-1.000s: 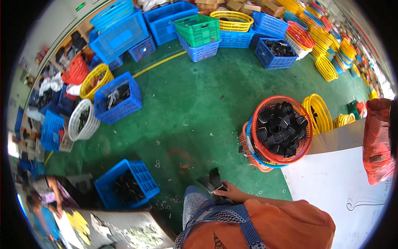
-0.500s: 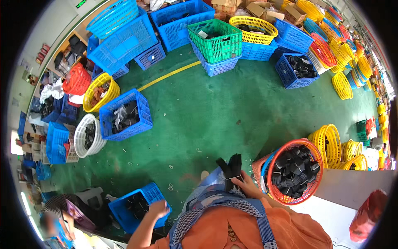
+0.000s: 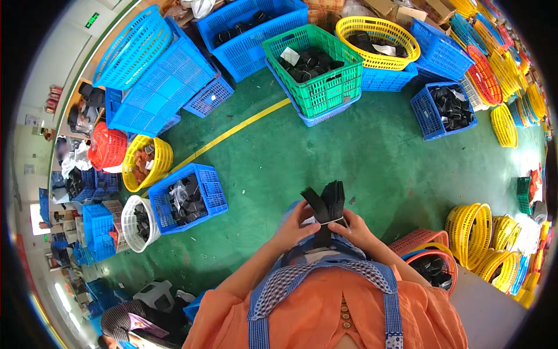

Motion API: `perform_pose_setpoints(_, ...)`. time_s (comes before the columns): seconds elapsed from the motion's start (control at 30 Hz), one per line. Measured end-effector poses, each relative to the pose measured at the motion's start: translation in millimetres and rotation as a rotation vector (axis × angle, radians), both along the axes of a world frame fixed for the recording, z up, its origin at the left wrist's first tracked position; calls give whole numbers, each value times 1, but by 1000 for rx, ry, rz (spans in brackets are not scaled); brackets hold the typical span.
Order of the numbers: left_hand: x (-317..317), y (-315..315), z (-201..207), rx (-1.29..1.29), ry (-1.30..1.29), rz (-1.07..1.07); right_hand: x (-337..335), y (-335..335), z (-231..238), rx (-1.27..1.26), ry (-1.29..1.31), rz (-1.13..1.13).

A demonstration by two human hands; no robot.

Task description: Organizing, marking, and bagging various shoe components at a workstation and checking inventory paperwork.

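A bundle of flat black strips point(image 3: 332, 200), fanned out at its far end, is held in front of my apron. A thin pale band crosses it near the middle. My left hand point(image 3: 295, 225) grips the bundle's left side, fingers curled around the edge. From the other side, my right hand point(image 3: 353, 231) closes on it, thumb near the band. The undersides of both hands and the bundle's near end are partly hidden.
A red basket point(image 3: 452, 269) of black bundles stands at my right, beside a grey tabletop point(image 3: 488, 299). Ahead are a green crate point(image 3: 325, 93) and a blue crate point(image 3: 215, 203) holding black pieces. A person point(image 3: 136, 320) bends low at the near left.
My left hand has come up from beside the near blue crate and taken hold of the bundle. The right hand has raised the bundle forward. My view has shifted.
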State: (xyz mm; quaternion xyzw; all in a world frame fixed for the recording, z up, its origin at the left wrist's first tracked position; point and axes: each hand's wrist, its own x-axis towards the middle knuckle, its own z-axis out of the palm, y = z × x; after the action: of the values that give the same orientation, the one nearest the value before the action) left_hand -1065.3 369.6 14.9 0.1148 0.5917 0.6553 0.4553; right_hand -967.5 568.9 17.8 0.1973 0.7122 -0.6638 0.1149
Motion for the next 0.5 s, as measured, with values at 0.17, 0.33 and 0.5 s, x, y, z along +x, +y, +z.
perform_pose_setpoints(0.17, -98, 37, -1, 36, -205, 46, -86, 17, 29, 118, -98, 89)
perform_pose_setpoints(0.33, -217, 62, -12, -129, -236, -52, -137, 28, 23, 88, -113, -186)
perform_pose_setpoints(0.5, -321, 79, -20, -178, -363, 33, -135, 23, 16, -7, -243, -525)
